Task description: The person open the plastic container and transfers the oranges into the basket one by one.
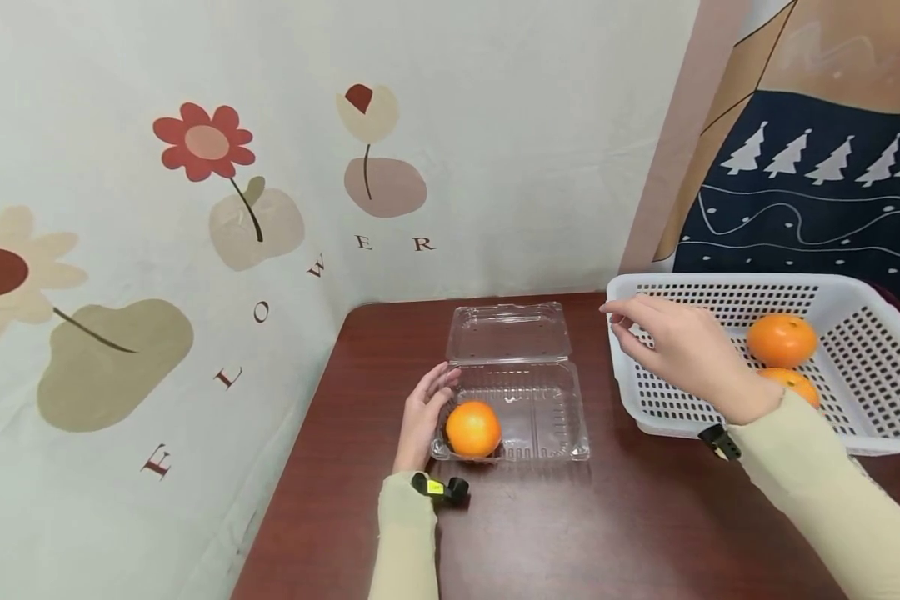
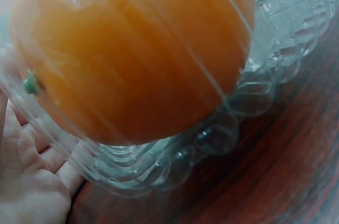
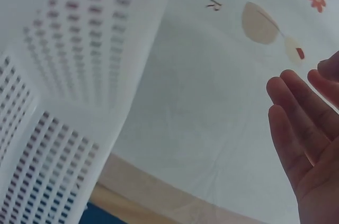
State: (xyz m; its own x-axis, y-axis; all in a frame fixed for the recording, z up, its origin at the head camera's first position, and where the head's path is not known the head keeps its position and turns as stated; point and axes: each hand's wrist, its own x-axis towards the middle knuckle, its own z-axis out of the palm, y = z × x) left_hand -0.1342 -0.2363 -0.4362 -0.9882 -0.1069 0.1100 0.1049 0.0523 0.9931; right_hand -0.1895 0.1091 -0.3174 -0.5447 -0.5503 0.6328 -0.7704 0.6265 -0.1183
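Note:
A clear plastic clamshell box lies on the table with its lid folded back toward the wall. One orange sits in its front left corner; in the left wrist view the orange shows through the ribbed side, a green stem spot on it. My left hand rests along the box's left side, fingers loosely bent near the rim. Over the left part of a white basket hovers my right hand, holding nothing. The right wrist view shows the fingers of that hand extended and empty.
Inside the basket are two more oranges, one orange behind the other orange, which the right wrist partly hides. Dark reddish-brown table lies beneath everything. A wall cloth with printed flowers hangs along the left and back edges.

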